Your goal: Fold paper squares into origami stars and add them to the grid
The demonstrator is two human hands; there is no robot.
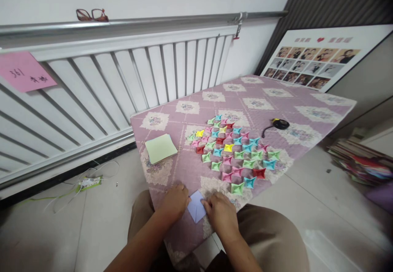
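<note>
A purple sheet of origami paper (197,207), folded into a small diamond with creases meeting in its middle, lies flat near the table's front edge. At its left corner, my left hand (175,201) is closed with curled fingers pressing the paper. My right hand (221,214) is closed on the right side, its thumb on the paper's edge. Beyond my hands, several small folded paper boats (227,160) in green, pink, blue, red and yellow stand in rows. To the left rests a stack of pale green paper squares (161,148).
A patterned purple tablecloth (184,169) covers the table. A black and yellow tape measure (280,123) lies behind the boats. Along the back runs a white radiator (172,71), with glasses (92,14) on the pipe above. A photo board (310,59) leans at the far right.
</note>
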